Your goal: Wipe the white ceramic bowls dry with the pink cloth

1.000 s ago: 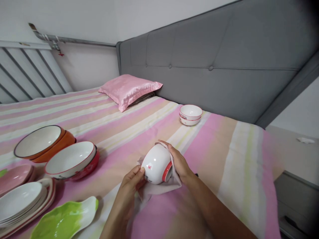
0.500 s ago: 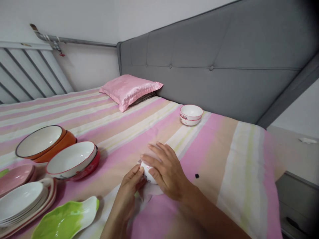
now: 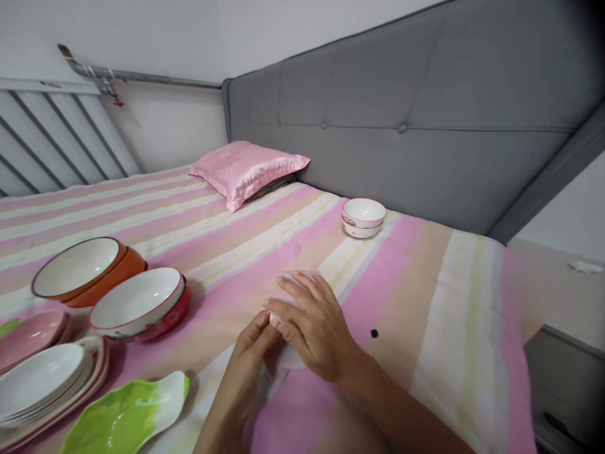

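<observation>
Between my hands is a small rounded white ceramic piece, almost fully covered by a thin translucent sheet (image 3: 292, 358) and my fingers. My left hand (image 3: 255, 337) grips its near left side, thumb and fingertips pinched on the wrapped edge. Over the top and right side lies my right hand (image 3: 316, 328), its fingers stretched out and slightly apart, its thumb near my left thumb. Whether the piece is a cup or a small bowl, I cannot tell. The sheet shows past my right fingertips and hangs below my hands.
Left on the striped bedspread (image 3: 397, 378) are orange bowls (image 3: 101, 277), a white bowl in a red one (image 3: 142, 299), pink dishes (image 3: 38, 334), stacked white plates (image 3: 42, 378) and a green leaf-shaped dish (image 3: 118, 416). Two red-rimmed bowls (image 3: 363, 217) stand near the grey headboard (image 3: 359, 151).
The sheet now covers the white surface and print that showed between my hands. My right fingers have shifted slightly over it; my left hand keeps its grip.
</observation>
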`<action>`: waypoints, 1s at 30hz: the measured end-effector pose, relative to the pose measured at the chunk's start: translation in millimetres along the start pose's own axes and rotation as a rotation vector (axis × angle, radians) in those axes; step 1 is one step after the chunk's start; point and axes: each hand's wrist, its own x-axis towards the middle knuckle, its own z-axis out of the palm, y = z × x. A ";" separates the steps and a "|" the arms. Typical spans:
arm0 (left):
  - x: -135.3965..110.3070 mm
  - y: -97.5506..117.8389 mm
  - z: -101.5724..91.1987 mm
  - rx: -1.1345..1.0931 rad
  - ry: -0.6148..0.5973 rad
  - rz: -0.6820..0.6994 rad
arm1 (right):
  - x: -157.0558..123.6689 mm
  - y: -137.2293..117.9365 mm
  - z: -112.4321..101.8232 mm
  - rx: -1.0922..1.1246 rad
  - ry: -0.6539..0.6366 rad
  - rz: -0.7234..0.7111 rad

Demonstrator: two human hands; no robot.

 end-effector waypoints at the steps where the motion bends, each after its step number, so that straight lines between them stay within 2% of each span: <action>1: 0.4 -0.9 0.5 0.017 0.006 0.023 | 0.3 3.1 -0.5 0.010 0.011 0.028; 4: 3.1 -6.9 0.7 0.098 0.029 0.080 | 0.2 17.0 -1.1 0.073 0.074 0.125; 9: 10.9 -21.8 -4.7 0.237 -0.028 0.160 | -0.6 38.7 -2.0 0.252 0.191 0.262; 13: 15.4 -28.5 -10.2 0.444 0.000 0.228 | -1.4 41.5 -2.8 0.316 0.215 0.297; 16: 16.4 -28.5 -10.6 0.503 0.006 0.258 | -2.2 38.8 -1.3 0.304 0.213 0.273; 21: 16.7 -27.4 -10.5 0.451 -0.020 0.211 | -2.6 36.7 0.6 0.294 0.207 0.213; 25: 15.4 -27.9 -10.7 0.366 -0.055 0.189 | -2.3 37.9 -0.4 0.380 0.211 0.235; 30: 11.2 -23.5 -3.4 0.140 -0.008 0.136 | -2.0 33.6 0.9 0.381 0.201 0.187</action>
